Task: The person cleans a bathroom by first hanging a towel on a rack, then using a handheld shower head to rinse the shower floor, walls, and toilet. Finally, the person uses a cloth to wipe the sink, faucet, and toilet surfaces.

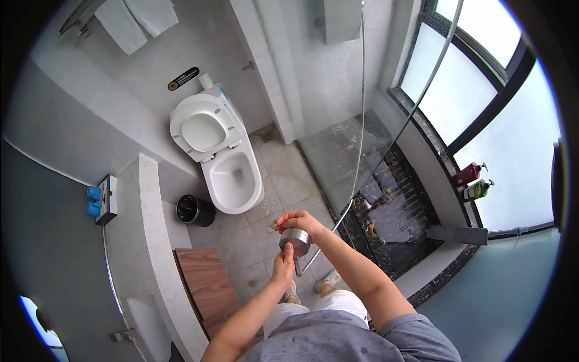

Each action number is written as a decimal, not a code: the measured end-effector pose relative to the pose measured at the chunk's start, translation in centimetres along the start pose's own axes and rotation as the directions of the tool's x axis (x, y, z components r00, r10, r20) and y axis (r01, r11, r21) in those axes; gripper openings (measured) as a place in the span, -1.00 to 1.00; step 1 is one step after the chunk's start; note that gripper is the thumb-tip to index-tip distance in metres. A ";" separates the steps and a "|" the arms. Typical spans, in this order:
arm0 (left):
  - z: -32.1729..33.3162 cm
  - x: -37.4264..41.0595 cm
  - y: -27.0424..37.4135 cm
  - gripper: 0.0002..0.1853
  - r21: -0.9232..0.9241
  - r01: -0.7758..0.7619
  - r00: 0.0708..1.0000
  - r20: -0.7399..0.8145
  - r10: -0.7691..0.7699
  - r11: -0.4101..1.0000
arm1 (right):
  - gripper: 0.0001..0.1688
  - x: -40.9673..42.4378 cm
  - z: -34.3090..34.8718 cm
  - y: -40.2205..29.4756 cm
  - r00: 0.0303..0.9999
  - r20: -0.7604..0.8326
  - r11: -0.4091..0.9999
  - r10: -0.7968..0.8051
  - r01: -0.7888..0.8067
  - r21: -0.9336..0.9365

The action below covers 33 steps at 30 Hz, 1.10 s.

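Observation:
My left hand (285, 268) holds a round metal hand shower head (295, 242), its thumb lying along the near side. Curved over the far side of the head is my right hand (301, 221), fingers bent to the left. Whether those fingers grip the head is hidden. A metal shower hose (360, 135) loops from below my left hand, past my right forearm, and up towards the wall. Beyond my hands stands a white toilet (260, 199) with its lid and seat raised.
A black waste bin (206, 213) stands left of the toilet. A glass panel (337, 172) borders the dark stone shower floor (398, 221). Red (468, 174) and green (476, 191) pump bottles stand on the window ledge. White specks or drops mark the tiled floor (246, 240). A wood panel (206, 280) is at left.

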State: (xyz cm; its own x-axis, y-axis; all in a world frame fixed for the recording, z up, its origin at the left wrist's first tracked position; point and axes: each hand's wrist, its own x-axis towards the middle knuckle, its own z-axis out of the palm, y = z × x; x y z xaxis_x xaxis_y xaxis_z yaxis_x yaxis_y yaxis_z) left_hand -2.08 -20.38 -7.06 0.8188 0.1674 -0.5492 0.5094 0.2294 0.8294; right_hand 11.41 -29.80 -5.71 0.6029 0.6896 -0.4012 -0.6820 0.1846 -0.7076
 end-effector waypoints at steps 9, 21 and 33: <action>6.5 4.7 5.0 -0.43 -0.344 0.087 0.996 0.065 -0.069 0.935 | -0.55 -7.5 -5.3 3.7 0.958 -0.107 0.670 -0.265 0.104 -0.735; 20.5 0.3 25.6 -0.14 0.127 -0.992 0.051 0.458 0.887 -0.009 | -0.76 -20.9 -20.1 22.0 -0.166 -0.831 0.368 0.531 0.928 0.050; 24.9 5.5 28.6 -0.08 0.393 -0.776 -0.348 0.385 0.855 -0.493 | -0.64 -33.8 -27.1 16.9 -0.426 -0.780 -0.144 0.458 0.831 -0.538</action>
State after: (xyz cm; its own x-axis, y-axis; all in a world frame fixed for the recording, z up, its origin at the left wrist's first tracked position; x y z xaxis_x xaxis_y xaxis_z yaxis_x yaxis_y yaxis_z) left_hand 23.59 -36.76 16.24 0.2529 -0.2317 0.9393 -0.7827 -0.6197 0.0579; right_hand -9.26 -68.92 -19.83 -0.2458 -0.7555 -0.6072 0.8218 0.1698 -0.5439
